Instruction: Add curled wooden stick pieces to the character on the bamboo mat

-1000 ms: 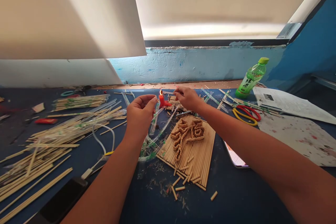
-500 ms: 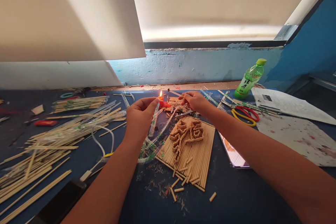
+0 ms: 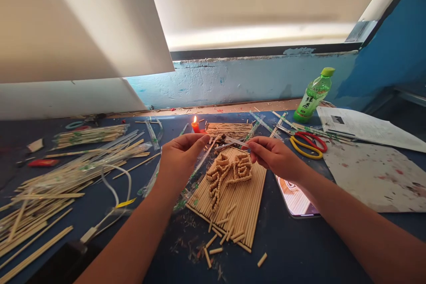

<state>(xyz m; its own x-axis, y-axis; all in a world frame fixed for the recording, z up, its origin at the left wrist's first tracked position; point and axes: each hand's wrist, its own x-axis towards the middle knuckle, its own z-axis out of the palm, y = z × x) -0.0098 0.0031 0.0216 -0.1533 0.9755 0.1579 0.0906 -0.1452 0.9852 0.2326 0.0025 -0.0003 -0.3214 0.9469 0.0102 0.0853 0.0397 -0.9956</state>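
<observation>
My right hand point(image 3: 274, 156) pinches a translucent glue stick point(image 3: 235, 141), its dark tip pointing left. Opposite it, my left hand point(image 3: 181, 153) is closed, thumb against forefinger, on what looks like a short wooden stick piece point(image 3: 210, 140), mostly hidden by the fingers. A lit red candle point(image 3: 195, 127) stands just beyond the left fingertips. Below both hands lies a panel of wooden sticks point(image 3: 254, 195) laid side by side. Raised characters point(image 3: 216, 186) built from short stick pieces sit on it, and loose cut pieces point(image 3: 229, 230) are scattered over its near edge.
At right are red and yellow scissors point(image 3: 306, 153), a phone point(image 3: 297, 199) with a lit screen, papers point(image 3: 376, 177) and a green bottle point(image 3: 313, 97). Bundled sticks point(image 3: 89, 135), loose sticks point(image 3: 43, 222), a white cable point(image 3: 113, 186) and a red lighter point(image 3: 43, 163) lie at left.
Both hands have drawn back from the candle flame, toward me. The glue stick's dark tip has come down from beside the flame to the space between my hands. The view has shifted slightly.
</observation>
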